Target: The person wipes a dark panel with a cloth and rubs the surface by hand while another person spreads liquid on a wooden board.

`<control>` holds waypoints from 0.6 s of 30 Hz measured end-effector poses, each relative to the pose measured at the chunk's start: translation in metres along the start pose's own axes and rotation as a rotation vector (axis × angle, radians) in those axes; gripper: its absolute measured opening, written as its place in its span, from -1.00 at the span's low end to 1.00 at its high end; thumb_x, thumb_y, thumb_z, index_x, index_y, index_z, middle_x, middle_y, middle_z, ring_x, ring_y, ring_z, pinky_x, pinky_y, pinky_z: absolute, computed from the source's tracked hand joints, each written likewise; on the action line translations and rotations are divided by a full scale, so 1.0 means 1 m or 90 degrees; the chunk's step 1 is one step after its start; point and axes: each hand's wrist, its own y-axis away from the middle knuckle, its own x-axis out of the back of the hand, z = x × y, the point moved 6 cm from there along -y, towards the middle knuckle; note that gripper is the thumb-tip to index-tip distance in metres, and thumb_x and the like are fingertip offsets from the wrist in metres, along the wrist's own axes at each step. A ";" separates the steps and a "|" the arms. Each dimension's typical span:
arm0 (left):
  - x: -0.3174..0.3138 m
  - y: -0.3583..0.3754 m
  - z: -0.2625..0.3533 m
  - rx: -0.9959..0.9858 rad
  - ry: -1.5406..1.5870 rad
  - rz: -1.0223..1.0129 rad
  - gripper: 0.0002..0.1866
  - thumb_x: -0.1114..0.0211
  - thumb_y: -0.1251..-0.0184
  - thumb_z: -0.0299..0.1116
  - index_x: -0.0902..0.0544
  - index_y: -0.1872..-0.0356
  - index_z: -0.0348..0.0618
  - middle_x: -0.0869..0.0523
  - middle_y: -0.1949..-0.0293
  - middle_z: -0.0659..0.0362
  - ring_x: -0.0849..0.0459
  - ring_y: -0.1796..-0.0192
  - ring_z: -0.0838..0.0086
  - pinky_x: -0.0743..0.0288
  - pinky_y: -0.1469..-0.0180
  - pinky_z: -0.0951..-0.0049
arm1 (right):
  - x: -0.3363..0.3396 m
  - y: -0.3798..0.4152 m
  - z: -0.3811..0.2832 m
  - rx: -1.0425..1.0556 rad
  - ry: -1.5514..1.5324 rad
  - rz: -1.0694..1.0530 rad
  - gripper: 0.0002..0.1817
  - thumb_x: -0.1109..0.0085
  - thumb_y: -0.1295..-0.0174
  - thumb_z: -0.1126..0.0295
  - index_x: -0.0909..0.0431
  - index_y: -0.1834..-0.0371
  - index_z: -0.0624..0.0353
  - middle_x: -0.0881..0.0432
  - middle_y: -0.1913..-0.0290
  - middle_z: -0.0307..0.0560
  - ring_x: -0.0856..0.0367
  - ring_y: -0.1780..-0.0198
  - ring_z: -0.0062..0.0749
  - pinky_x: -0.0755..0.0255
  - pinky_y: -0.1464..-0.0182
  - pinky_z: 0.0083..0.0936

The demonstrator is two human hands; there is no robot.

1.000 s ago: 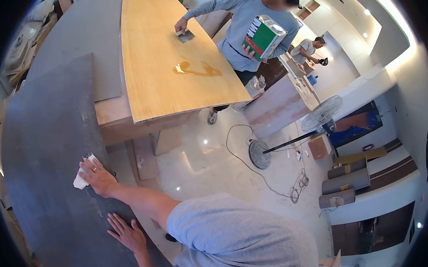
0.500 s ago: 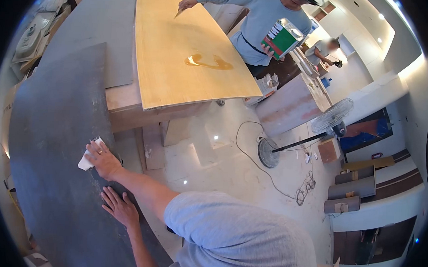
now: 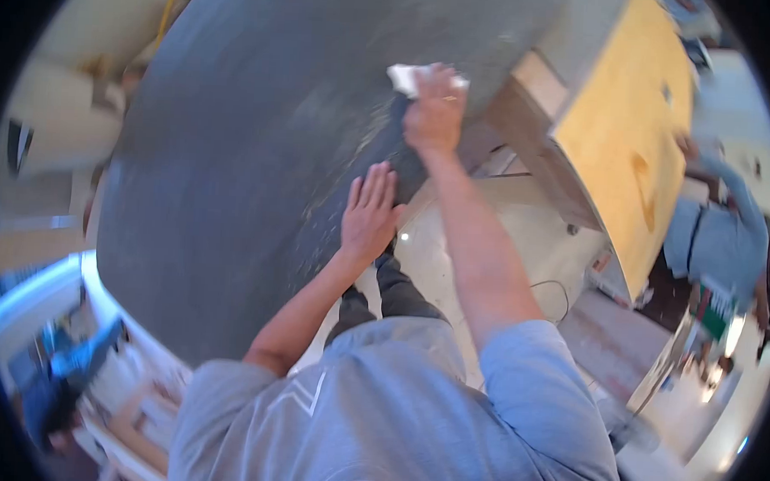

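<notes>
A large dark grey sheet (image 3: 226,148) lies before me, with pale scuffs and specks along its right side. My right hand (image 3: 435,114) presses a white cloth (image 3: 403,80) on the sheet near its right edge; the cloth shows on both sides of the fingers. Lower and to the left, my left hand (image 3: 371,212) rests flat on the sheet near the edge, fingers stretched out, holding nothing.
On the right is a yellowish board (image 3: 622,122) with a wet amber patch (image 3: 643,192). A co-worker in blue (image 3: 716,238) stands beyond it, arm over the board, near a green can (image 3: 714,311). Another person (image 3: 70,364) is at lower left. A cable lies on the floor.
The view has turned, so the sheet now fills the upper middle and the yellowish board sits at the right. My right hand still has the cloth; my left hand still lies on the sheet.
</notes>
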 end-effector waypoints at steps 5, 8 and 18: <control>-0.003 0.008 -0.003 0.031 0.014 -0.025 -0.33 -0.16 -0.50 -0.05 -0.36 -0.50 -0.25 -0.25 -0.59 0.06 -0.16 -0.64 0.26 -0.02 -0.61 0.10 | -0.019 -0.003 0.007 -0.022 0.018 -0.038 -0.36 -0.25 -0.23 0.30 -0.42 -0.44 -0.21 -0.29 -0.55 -0.07 -0.10 -0.62 -0.02 0.08 -0.60 0.08; 0.006 0.029 0.001 0.026 0.016 -0.035 -0.33 -0.15 -0.51 -0.05 -0.36 -0.49 -0.24 -0.25 -0.59 0.06 -0.16 -0.64 0.26 -0.01 -0.61 0.09 | -0.010 -0.002 0.001 -0.021 0.015 -0.026 -0.38 -0.25 -0.24 0.30 -0.43 -0.43 -0.21 -0.30 -0.55 -0.06 -0.11 -0.62 -0.04 0.08 -0.61 0.08; 0.020 -0.025 -0.030 0.089 0.021 0.023 -0.30 -0.13 -0.52 -0.02 -0.31 -0.52 -0.25 -0.19 -0.61 0.06 -0.08 -0.66 0.25 0.15 -0.59 -0.16 | -0.002 0.000 -0.001 -0.021 0.002 -0.025 -0.37 -0.27 -0.22 0.30 -0.44 -0.42 -0.18 -0.31 -0.54 -0.06 -0.13 -0.60 -0.02 0.06 -0.60 0.08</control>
